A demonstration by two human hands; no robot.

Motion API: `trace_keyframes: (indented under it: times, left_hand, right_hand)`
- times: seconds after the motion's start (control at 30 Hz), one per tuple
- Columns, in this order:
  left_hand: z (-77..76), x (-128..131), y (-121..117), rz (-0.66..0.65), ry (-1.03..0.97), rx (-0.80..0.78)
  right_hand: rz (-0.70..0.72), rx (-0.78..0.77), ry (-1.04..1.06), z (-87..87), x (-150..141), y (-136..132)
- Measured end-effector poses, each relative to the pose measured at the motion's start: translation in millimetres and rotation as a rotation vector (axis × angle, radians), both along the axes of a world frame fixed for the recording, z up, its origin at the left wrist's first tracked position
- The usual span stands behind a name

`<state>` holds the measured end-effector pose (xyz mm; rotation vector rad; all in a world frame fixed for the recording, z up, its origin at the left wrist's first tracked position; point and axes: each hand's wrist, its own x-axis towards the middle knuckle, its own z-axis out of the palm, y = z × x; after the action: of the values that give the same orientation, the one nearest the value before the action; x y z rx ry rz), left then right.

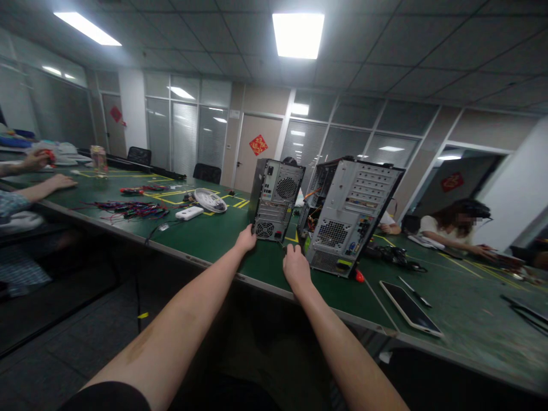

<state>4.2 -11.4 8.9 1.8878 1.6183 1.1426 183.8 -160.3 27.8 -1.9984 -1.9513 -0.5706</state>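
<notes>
Upright on the green table stands a smaller computer tower [277, 197], its rear panel of ports and fan grilles facing me. My left hand [245, 241] grips its lower left corner, with part of the fingers hidden along the side. Close to the tower's lower right corner, my right hand [296, 265] is closed low over the table; a small dark bit shows at its fingertips, too small to name. Just right of that hand is a larger computer tower [349, 217], also rear side toward me, with an opened side showing wires inside.
A phone [411, 308] and a thin pen-like tool [414, 291] lie right. Black cables [396, 256] sit behind them. Left are bundled wires [131, 209], a white device [189, 213] and a white round tray [210, 201]. Other people's hands [60, 181] rest at the far left; another person sits right.
</notes>
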Motion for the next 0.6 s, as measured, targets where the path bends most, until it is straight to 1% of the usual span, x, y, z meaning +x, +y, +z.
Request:
trace_keyframes:
  times: [0.6]
  left_hand:
    - [-0.2,0.4,-0.2,-0.003,0.002,-0.004]
  right_hand:
    - [-0.019,-0.017,0.032,-0.5,0.9,-0.4]
